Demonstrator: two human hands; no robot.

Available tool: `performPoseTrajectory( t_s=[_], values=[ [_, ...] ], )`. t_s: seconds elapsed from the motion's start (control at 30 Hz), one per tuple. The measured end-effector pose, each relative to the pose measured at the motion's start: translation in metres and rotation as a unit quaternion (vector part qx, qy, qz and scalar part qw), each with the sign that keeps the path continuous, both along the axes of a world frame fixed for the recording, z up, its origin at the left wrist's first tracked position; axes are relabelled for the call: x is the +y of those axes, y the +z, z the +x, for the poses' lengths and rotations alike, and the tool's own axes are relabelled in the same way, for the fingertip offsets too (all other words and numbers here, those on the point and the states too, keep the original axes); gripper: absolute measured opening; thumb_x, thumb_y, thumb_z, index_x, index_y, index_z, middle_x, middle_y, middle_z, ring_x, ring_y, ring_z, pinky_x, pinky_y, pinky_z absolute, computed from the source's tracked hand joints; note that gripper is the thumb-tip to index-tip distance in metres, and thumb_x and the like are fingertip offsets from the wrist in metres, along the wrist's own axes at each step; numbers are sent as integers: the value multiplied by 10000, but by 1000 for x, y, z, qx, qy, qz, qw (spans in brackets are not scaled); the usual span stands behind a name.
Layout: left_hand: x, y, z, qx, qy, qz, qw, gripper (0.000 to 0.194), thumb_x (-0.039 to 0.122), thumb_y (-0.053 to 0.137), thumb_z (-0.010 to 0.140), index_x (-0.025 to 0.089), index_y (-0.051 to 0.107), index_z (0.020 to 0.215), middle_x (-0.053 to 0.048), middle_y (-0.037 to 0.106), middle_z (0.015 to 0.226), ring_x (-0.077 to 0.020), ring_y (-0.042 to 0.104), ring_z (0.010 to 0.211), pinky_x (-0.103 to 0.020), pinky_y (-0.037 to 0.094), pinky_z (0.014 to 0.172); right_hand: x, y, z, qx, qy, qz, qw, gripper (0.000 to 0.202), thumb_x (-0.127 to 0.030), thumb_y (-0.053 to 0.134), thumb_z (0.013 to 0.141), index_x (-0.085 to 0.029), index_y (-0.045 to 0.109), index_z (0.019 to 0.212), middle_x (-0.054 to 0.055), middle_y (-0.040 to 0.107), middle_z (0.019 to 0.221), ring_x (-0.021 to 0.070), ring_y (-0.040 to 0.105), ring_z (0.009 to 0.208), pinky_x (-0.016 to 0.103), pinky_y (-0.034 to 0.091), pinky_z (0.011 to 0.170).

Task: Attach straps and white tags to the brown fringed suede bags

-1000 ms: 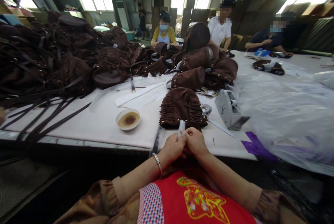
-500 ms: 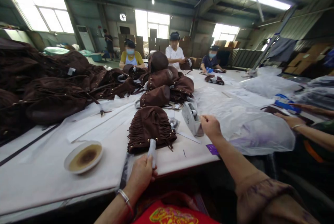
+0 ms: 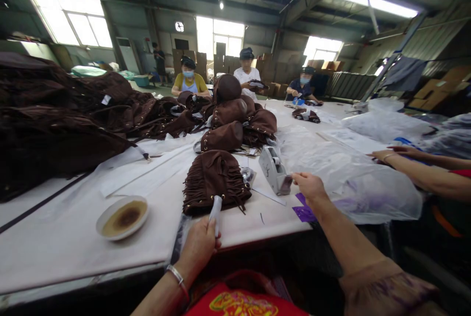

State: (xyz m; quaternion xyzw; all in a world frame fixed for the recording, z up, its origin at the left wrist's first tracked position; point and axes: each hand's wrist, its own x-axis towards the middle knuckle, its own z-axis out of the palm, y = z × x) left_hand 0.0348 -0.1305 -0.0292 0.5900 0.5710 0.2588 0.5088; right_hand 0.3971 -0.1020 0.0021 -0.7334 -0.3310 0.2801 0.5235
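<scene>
A brown fringed bag with metal eyelets lies on the table in front of me. From its near edge comes a strip wrapped in white, which my left hand grips between thumb and fingers. What the white wrapping covers is hidden. To the bag's right stands a grey tape dispenser with a roll in it. Just off its near right end, my right hand is closed in a pinch on the end of the tape, which is see-through and hard to make out.
A white dish of brownish liquid sits at left. Brown bags are piled beyond and to the left. Clear plastic bags and purple pieces lie at right. A co-worker's hands reach in at far right; several people work opposite.
My right hand has moved slightly right and down, away from the dispenser. My left hand keeps its grip on the white-wrapped strip. The co-worker's hands at right have shifted left and away from me.
</scene>
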Motion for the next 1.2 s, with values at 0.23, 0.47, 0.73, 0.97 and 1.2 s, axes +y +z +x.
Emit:
performPoseTrajectory(
  t_s=[0.23, 0.47, 0.73, 0.97, 1.2],
  values=[
    [3, -4, -3, 26, -9, 34, 999, 364, 457, 365, 926, 180, 540, 767, -12, 585, 624, -130, 563, 481, -213, 398, 432, -23, -26, -29, 37, -32, -59, 997, 172, -256, 673, 649, -176, 539, 577, -8, 525, 472, 77, 404, 391, 186, 255, 341],
    [0, -4, -6, 113, -32, 145, 982, 305, 291, 395, 929, 158, 622, 775, -64, 594, 652, -169, 562, 613, -283, 434, 680, -35, 5, -128, 30, 333, -58, 941, 290, -434, 690, 746, -150, 654, 702, -1, 576, 583, 72, 426, 466, 203, 305, 429],
    [-1, -15, -10, 103, -49, 208, 971, 307, 252, 391, 936, 134, 672, 908, -130, 635, 767, -212, 585, 705, -327, 453, 765, -2, 9, -232, -82, 408, -113, 902, 284, -357, 630, 751, -165, 645, 543, 3, 571, 476, 77, 399, 405, 218, 272, 408],
    [-4, -20, -10, 124, -68, 245, 959, 289, 195, 375, 933, 122, 653, 963, -149, 653, 830, -217, 613, 733, -328, 479, 756, 8, -10, -236, -221, 333, -162, 902, 318, -358, 640, 725, -183, 598, 464, -1, 517, 395, 106, 442, 395, 240, 264, 411],
    [-6, -12, -11, 199, -73, 225, 951, 312, 267, 316, 982, 108, 551, 1110, -116, 666, 853, -201, 653, 750, -294, 491, 668, 2, -15, -231, -240, 349, -179, 888, 373, -445, 574, 774, -162, 624, 536, 23, 603, 497, 104, 482, 438, 232, 305, 443]
  ],
)
